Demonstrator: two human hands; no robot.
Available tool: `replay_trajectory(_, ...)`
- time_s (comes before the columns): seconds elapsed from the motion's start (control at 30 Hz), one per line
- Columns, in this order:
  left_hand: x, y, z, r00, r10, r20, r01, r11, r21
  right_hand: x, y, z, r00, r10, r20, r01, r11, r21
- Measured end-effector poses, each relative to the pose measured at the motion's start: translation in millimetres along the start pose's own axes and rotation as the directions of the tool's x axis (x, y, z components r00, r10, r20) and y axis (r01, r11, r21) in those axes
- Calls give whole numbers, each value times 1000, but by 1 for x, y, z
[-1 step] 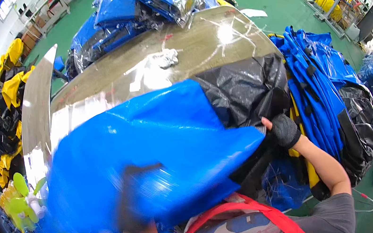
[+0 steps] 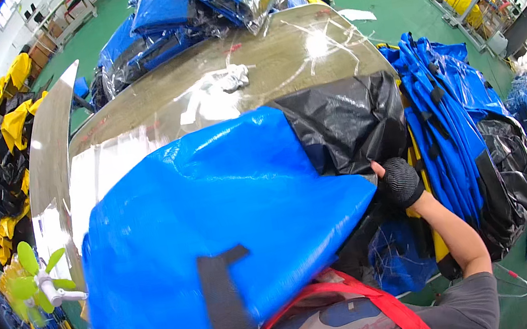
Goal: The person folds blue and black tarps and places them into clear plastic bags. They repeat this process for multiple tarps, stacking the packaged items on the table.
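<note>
A large piece of glossy blue and black tarpaulin (image 2: pixel 212 185) spreads over the table in front of me. Its black section (image 2: pixel 351 118) lies at the upper right, creased. On the blue part, toward me, is a black strap (image 2: pixel 225 298) with a bent end. My right hand (image 2: pixel 402 183), in a dark knitted glove with the thumb tip bare, is closed on the tarpaulin's right edge where blue meets black. My left hand does not show; the blue sheet covers the lower left.
Crumpled white plastic (image 2: pixel 234 77) lies on the brown tabletop (image 2: pixel 287 46). Plastic-wrapped blue bundles (image 2: pixel 167 6) are heaped beyond it. To the right stand folded blue pieces (image 2: pixel 440 106) with black patches. A small green-bladed fan (image 2: pixel 44 279) sits at the left.
The blue sheet's near left part has swung down toward me, and the strap has shifted right and nearer. My left hand and forearm have gone from sight. The right hand barely moved.
</note>
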State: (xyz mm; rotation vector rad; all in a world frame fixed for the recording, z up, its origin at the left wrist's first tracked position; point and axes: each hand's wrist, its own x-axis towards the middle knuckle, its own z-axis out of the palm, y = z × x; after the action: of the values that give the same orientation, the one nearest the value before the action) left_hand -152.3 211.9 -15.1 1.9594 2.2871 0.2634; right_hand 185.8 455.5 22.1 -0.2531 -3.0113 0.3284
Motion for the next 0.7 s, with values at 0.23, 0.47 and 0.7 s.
replay_trajectory(0.23, -250, -45, -34, 933, -359, -30, 359, 919, 163, 25, -24, 17, 921, -172, -350, 85, 964, -251)
replay_trajectory(0.47, -474, -173, -142, 390, -919, -63, 904, 369, 216, 28, -28, -10, 958, -287, 16, 287, 953, -95)
replay_trajectory(0.7, -83, 19, -233, 934, -357, 22, 348, 893, -286, 85, -82, -154, 995, -82, -64, 81, 997, -11)
